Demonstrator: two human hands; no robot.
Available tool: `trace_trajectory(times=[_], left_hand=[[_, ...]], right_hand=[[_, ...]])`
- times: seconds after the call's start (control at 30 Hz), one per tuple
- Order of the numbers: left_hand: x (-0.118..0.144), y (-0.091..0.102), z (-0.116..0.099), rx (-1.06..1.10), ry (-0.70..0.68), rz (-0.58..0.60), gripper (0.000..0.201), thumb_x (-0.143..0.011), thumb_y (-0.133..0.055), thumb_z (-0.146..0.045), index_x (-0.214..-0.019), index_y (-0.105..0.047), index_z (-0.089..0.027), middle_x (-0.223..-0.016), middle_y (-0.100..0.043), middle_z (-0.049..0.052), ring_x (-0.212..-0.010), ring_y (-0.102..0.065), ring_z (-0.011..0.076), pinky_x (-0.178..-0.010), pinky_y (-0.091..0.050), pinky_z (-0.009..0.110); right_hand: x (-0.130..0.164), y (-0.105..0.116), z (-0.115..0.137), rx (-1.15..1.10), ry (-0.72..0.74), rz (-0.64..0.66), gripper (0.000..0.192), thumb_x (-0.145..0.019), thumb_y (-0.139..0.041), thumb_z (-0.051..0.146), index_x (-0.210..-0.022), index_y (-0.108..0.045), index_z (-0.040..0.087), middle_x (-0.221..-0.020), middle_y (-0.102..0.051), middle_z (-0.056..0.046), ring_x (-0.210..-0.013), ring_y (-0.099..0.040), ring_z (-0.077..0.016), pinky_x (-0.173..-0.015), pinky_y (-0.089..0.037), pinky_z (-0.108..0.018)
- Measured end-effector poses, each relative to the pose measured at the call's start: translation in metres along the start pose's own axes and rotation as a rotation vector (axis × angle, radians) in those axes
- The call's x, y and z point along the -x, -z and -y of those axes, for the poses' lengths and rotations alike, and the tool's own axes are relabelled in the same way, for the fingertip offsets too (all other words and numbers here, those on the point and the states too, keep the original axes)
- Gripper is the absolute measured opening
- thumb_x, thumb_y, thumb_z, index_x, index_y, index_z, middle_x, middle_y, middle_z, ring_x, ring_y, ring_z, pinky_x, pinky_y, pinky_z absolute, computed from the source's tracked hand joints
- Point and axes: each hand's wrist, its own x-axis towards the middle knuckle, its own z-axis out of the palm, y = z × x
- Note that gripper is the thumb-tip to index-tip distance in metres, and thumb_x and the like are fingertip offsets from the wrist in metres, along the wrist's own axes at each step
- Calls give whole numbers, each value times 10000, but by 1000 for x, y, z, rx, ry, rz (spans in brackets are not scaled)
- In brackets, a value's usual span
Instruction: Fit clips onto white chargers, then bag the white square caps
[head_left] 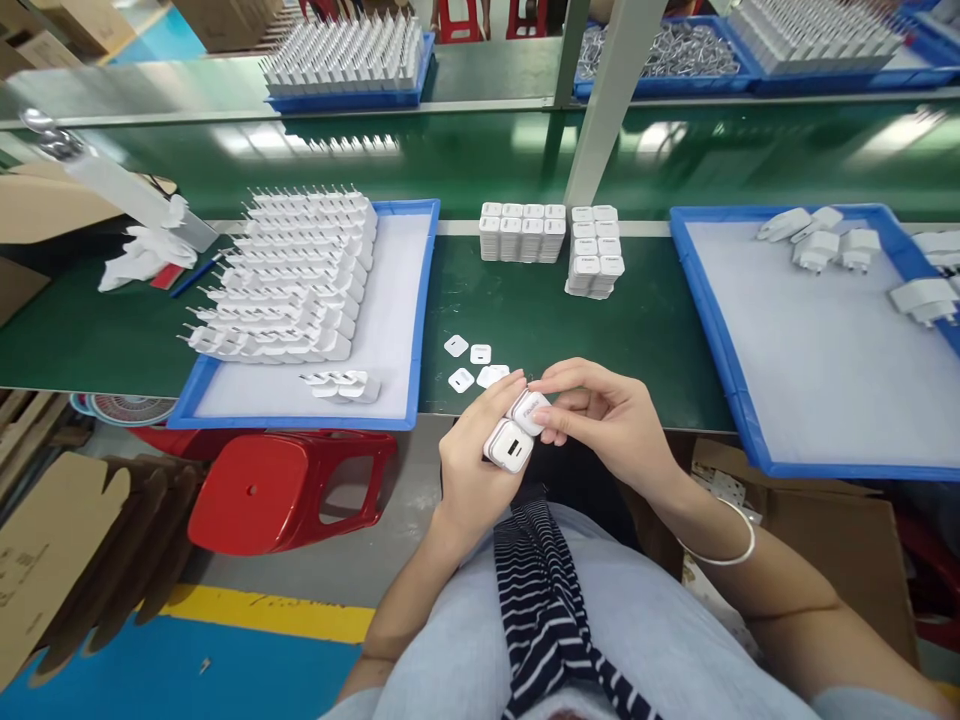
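Observation:
Two white plug chargers sit side by side in my left hand (471, 462), whose fingers wrap round them. The nearer charger (508, 447) turns a face with dark port slots upward. On the farther charger (529, 412) a white face with small grey print shows. My right hand (611, 415) is closed, its thumb and fingers pinching at that farther one; whether it grips the body or a thin cover is unclear. Just beyond my hands, several loose white square cover plates (481, 354) lie on the green table (517, 310).
Left, a blue-rimmed tray (424, 300) bears rows of white chargers (300, 270), pins up. Stacks of white covers (523, 232) stand at the table's back by a post (611, 110). Right, another tray (720, 340) holds several chargers (816, 250). A red stool (251, 492) stands lower left.

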Motion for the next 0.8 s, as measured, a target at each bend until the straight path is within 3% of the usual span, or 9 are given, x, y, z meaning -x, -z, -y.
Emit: trace_trajectory(times=[0.13,0.3,0.5,0.6,0.7,0.8], left_hand=[[-1,0,0,4,-12,15,513,-773,-698,-23,-1257,-625,-176,-1264,-675,96,-1184,-641,236,-1035,-538,379],[-2,1,0,9,-13,36,530,-785,-689,-22,-1278,-611,-199,-1277,-668,89,-1202,-629,239,-1039,-534,402],[-5,2,-4,1,-44,52,540,-787,-677,0,-1284,-610,-198,-1270,-674,73,-1196,-631,212,-1041,-528,353],[-6,2,-5,36,-35,51,536,-778,-687,0,-1272,-622,-199,-1254,-684,68,-1184,-638,206,-1035,-528,336],[-5,2,-3,104,61,28,522,-754,-739,-39,-1239,-651,-209,-1238,-694,61,-1144,-660,206,-1017,-535,324],[-3,5,3,170,246,44,455,-744,-778,-109,-1179,-691,-209,-1184,-719,56,-1069,-692,204,-955,-561,299]], right_hand=[[0,0,1,-15,-65,-9,281,-725,-826,159,-983,-726,204,-901,-634,9,-573,-667,-77,-517,-566,-182],[-2,1,2,-13,-91,-20,292,-678,-862,194,-916,-694,181,-885,-667,-3,-558,-660,-87,-491,-547,-187],[-4,3,7,9,-123,20,282,-695,-854,224,-908,-677,169,-649,-649,20,-534,-641,-107,-494,-527,-197],[-5,4,6,20,-118,29,280,-695,-854,240,-898,-672,178,-709,-631,25,-507,-606,-82,-469,-487,-197],[-6,4,-5,64,-92,11,289,-696,-851,251,-910,-665,192,-772,-561,43,-465,-500,-31,-409,-370,-184],[-7,5,-26,87,-55,19,290,-746,-813,287,-954,-626,210,-766,-500,57,-481,-439,-30,-415,-316,-193]])
